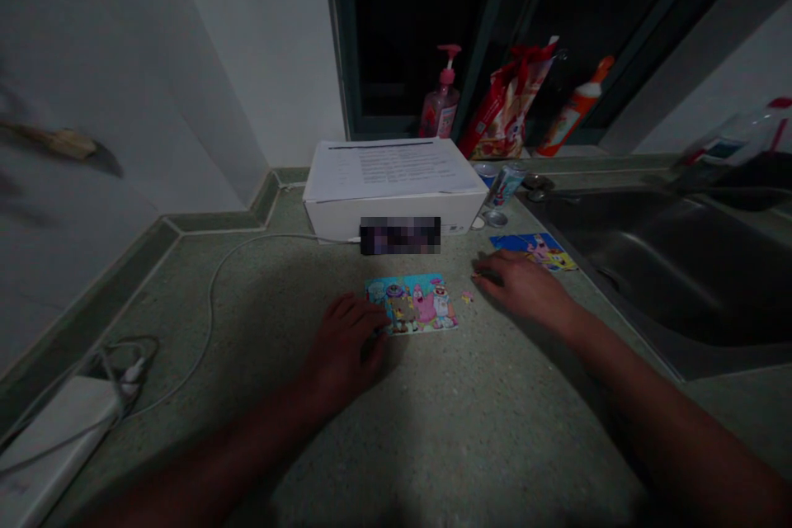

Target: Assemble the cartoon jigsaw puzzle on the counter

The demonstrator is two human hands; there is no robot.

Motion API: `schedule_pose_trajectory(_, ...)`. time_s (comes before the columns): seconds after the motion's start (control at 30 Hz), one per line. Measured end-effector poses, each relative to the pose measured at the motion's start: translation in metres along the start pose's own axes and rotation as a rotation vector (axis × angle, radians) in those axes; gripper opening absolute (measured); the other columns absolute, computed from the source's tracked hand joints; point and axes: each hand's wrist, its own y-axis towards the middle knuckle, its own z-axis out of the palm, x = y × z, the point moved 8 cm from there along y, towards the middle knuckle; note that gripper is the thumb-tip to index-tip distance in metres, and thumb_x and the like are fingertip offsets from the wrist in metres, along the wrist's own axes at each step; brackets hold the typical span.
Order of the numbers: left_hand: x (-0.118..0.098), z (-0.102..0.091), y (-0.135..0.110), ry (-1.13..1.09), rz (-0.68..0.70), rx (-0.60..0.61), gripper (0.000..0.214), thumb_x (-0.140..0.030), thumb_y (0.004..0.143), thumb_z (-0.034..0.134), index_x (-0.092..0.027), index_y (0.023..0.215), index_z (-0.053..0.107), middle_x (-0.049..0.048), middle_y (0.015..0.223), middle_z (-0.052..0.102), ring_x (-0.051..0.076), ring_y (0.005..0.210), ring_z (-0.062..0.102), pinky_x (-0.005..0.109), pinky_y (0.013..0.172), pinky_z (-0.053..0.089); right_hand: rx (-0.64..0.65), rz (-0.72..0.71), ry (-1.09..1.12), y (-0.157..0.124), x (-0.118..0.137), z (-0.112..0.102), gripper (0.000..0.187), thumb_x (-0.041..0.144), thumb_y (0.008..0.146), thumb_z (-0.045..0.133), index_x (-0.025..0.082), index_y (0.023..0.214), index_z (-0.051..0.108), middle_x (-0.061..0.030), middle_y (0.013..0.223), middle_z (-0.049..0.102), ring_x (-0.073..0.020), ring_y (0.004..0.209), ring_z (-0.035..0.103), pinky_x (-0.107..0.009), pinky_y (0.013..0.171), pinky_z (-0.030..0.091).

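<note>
A cartoon jigsaw puzzle [426, 305] lies flat on the speckled green counter, with a dull brownish patch left of its middle. My left hand [350, 338] rests at the puzzle's left edge, fingers spread and overlapping that side. One loose puzzle piece [467, 296] sits just off the right edge. Farther right, my right hand [516, 285] is low over the counter, thumb and forefinger pinched on a small puzzle piece [475, 275] that is mostly hidden. Partly behind this hand lies a blue cartoon picture card [544, 247].
Behind the puzzle stands a white box [396, 173], with a blurred-out phone-like object [401, 236] against its front and a white cable [210, 305] running left. A can [506, 184] is beside the box. The steel sink [619, 247] is at right, a power strip [68, 437] at left.
</note>
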Motion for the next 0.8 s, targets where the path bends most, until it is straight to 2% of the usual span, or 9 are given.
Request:
schedule_pose_trajectory(0.17, 0.0, 0.001, -0.001, 0.004, -0.011, 0.013, 0.015, -0.016, 0.096, 0.062, -0.022, 0.109, 0.067, 0.0062, 0.111, 0.077, 0.026, 0.103, 0.069, 0.056, 0.104, 0.05, 0.011, 0.001, 0.009, 0.002, -0.002, 0.003, 0.035, 0.038, 0.102, 0.053, 0.017, 0.116, 0.078, -0.0173, 0.115, 0.075, -0.0331, 0.106, 0.072, -0.048, 0.095, 0.056)
schedule_pose_trajectory(0.43, 0.001, 0.001, -0.001, 0.002, -0.005, 0.01, 0.017, -0.015, 0.095, 0.062, -0.022, 0.109, 0.067, 0.0061, 0.11, 0.077, 0.026, 0.102, 0.069, 0.054, 0.103, 0.05, -0.01, 0.011, 0.04, 0.003, -0.003, 0.003, 0.03, 0.036, 0.099, 0.055, 0.017, 0.109, 0.078, -0.017, 0.11, 0.075, -0.0323, 0.099, 0.072, -0.047, 0.09, 0.056)
schedule_pose_trajectory(0.67, -0.002, -0.002, 0.001, -0.004, 0.002, 0.004, 0.016, -0.014, 0.094, 0.062, -0.021, 0.108, 0.067, 0.0069, 0.109, 0.077, 0.025, 0.1, 0.069, 0.053, 0.102, 0.05, -0.027, -0.07, -0.04, 0.003, 0.006, -0.001, 0.029, 0.033, 0.1, 0.054, 0.015, 0.104, 0.077, -0.0167, 0.103, 0.075, -0.0322, 0.099, 0.071, -0.044, 0.087, 0.053)
schedule_pose_trajectory(0.8, -0.001, -0.001, 0.001, -0.013, 0.002, 0.009, 0.016, -0.015, 0.095, 0.063, -0.021, 0.108, 0.067, 0.0071, 0.11, 0.077, 0.026, 0.101, 0.068, 0.053, 0.101, 0.051, -0.059, -0.079, -0.047, 0.004, 0.009, -0.004, 0.03, 0.032, 0.1, 0.051, 0.017, 0.098, 0.077, -0.0153, 0.096, 0.075, -0.0312, 0.092, 0.07, -0.044, 0.08, 0.051)
